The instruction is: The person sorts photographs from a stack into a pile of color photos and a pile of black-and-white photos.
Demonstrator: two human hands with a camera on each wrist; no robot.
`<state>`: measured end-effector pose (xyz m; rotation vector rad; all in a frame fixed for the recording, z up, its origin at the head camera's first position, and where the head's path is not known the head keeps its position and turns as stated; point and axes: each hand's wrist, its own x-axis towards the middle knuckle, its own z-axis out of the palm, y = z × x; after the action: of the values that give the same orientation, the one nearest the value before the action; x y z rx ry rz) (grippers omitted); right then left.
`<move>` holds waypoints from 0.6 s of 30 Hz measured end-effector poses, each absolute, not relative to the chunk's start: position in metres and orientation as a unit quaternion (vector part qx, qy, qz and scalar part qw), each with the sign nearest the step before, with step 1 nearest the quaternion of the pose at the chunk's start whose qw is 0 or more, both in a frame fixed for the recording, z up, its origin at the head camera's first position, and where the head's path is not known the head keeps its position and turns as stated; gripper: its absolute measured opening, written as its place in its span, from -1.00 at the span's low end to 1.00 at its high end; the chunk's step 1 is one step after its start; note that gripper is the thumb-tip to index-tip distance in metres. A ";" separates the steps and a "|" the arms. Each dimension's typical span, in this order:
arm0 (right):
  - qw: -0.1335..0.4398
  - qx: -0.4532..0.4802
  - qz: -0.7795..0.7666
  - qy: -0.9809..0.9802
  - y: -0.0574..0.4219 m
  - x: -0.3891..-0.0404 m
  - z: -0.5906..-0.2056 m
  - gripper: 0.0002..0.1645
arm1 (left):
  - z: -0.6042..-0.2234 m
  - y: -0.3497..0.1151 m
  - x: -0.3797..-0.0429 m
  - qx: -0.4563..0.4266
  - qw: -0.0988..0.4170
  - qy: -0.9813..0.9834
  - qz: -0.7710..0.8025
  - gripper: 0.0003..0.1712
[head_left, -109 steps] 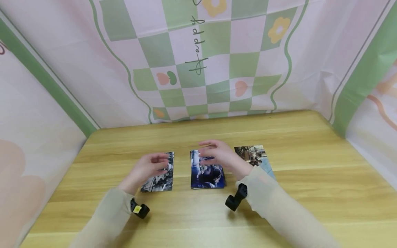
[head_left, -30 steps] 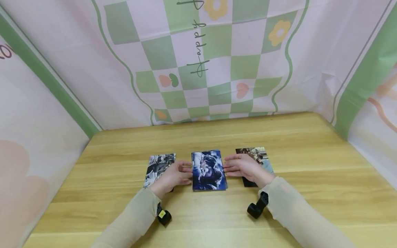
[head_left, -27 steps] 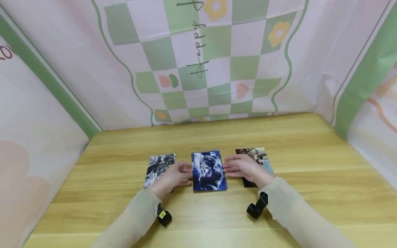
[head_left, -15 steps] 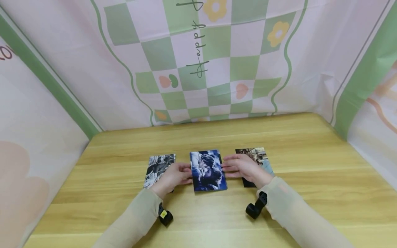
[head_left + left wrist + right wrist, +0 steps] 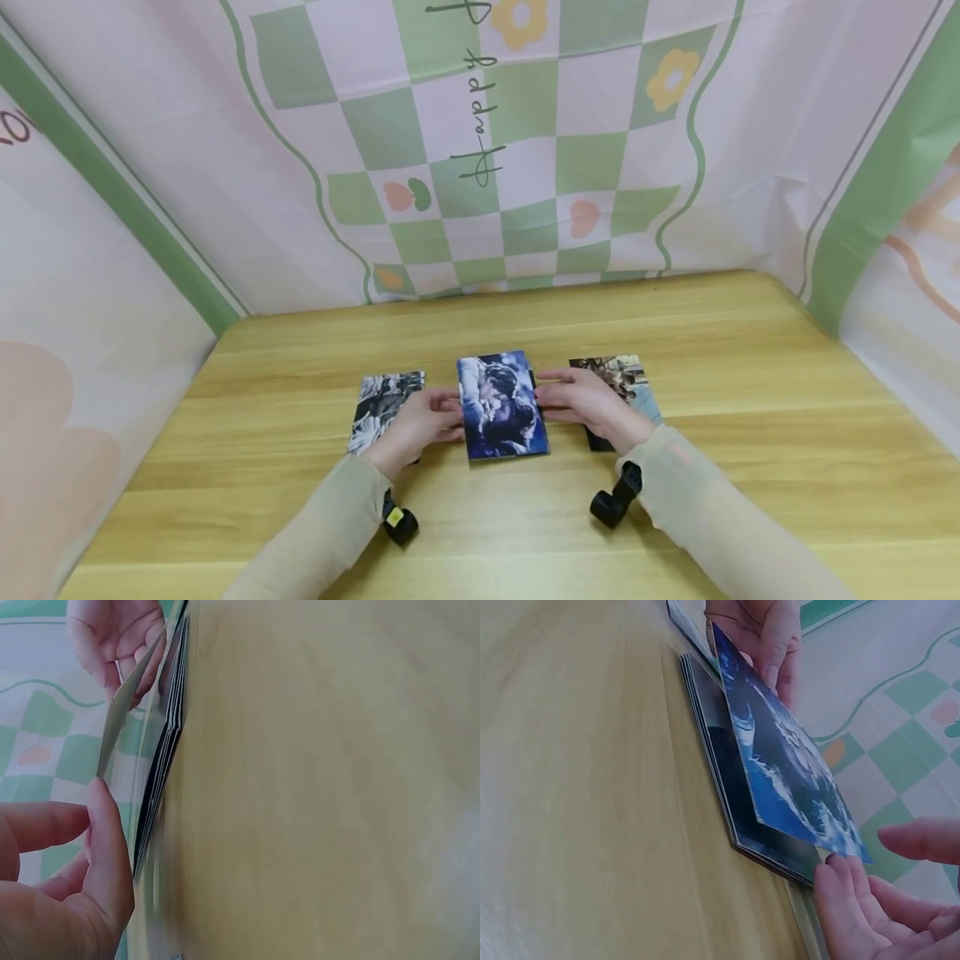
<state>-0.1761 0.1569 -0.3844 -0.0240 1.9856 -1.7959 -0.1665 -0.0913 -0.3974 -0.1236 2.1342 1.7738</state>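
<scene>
Seen from the head, with the clock centred on the blue photo and twelve pointing away from the person, a cloth [image 5: 525, 167] with green and white checks, flowers and the word "Happy" hangs at twelve, with more cloth at ten and two. The wooden table [image 5: 712, 333] runs below it. Pale sleeves come in from seven [image 5: 315, 525] and five [image 5: 720, 517]. The left hand [image 5: 420, 421] sits between eight and nine, thumb and finger almost together, pinching an edge of the blue photo. The right hand [image 5: 588, 400] is at three, fingers loosely bent with their tips at the opposite edge, its thumb spread well away, gripping nothing between them. The blue photo [image 5: 504, 404] is at the middle, tilted and raised over a stack [image 5: 728, 761] of photos lying flat on the table; both wrist views show a gap between the two. At nine lies a grey photo [image 5: 378, 408], partly hidden by the left hand; at three a colour photo [image 5: 630, 383], partly hidden by the right. Small black cameras hang at the wrists, one between seven and eight [image 5: 401, 523] with a yellow mark, the other between four and five [image 5: 615, 504]
</scene>
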 end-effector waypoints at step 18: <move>0.193 0.029 -0.617 0.762 0.147 -0.175 -0.384 -0.39 | -0.394 -0.087 -0.162 -0.038 0.175 0.747 0.641 -0.53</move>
<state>-0.1753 0.1474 -0.3839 0.0800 2.1385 -1.7306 -0.1617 -0.0870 -0.3945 -0.1070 2.1159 1.8163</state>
